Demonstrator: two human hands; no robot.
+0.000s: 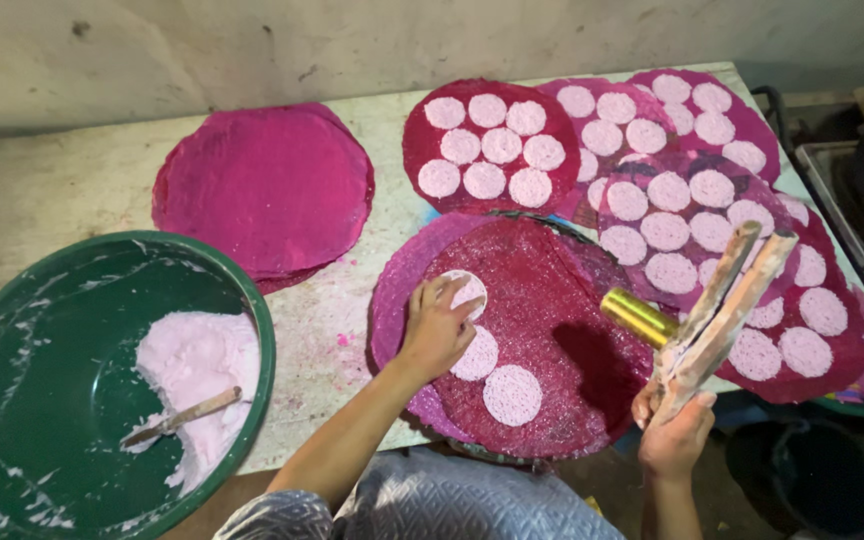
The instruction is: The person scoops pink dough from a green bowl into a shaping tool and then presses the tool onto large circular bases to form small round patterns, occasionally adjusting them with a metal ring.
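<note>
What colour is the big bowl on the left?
The bowl is dark green, smeared with pale pink paste; the head view shows it.

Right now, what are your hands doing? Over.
Left hand pressing a pale pink disc onto the red mat. Right hand gripping a wooden tool with brass tube. Nothing blocking.

Free room lies on the bare table (72,180) behind the green basin (12,400); the right side is crowded by magenta mats (692,160) with pale discs.
</note>
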